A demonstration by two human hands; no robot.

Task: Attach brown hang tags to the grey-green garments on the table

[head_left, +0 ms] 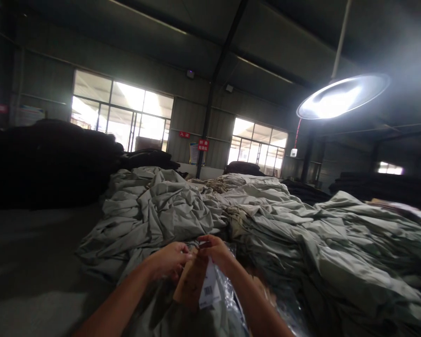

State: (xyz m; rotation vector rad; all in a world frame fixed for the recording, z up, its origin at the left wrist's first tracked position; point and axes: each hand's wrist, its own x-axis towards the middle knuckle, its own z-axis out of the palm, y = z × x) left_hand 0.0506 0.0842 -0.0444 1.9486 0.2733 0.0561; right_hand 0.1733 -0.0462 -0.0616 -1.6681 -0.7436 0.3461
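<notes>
A brown paper tag (189, 283) hangs between my two hands, low in the middle of the head view. My left hand (173, 257) pinches the tag near its upper left edge. Closed at the tag's top is my right hand (214, 248), fingertips together; what exactly lies between them is partly hidden. Behind the tag shows a white label (209, 290) with a barcode. Below the hands lies grey-green fabric (161, 306), with clear plastic film (233, 292) beside my right forearm.
Large heaps of grey-green fabric (161, 201) rise ahead, and another heap (337, 238) spreads to the right. Dark piles (49, 164) stand at the left. A bright lamp (342, 98) hangs at upper right. Bare floor (31, 262) shows at lower left.
</notes>
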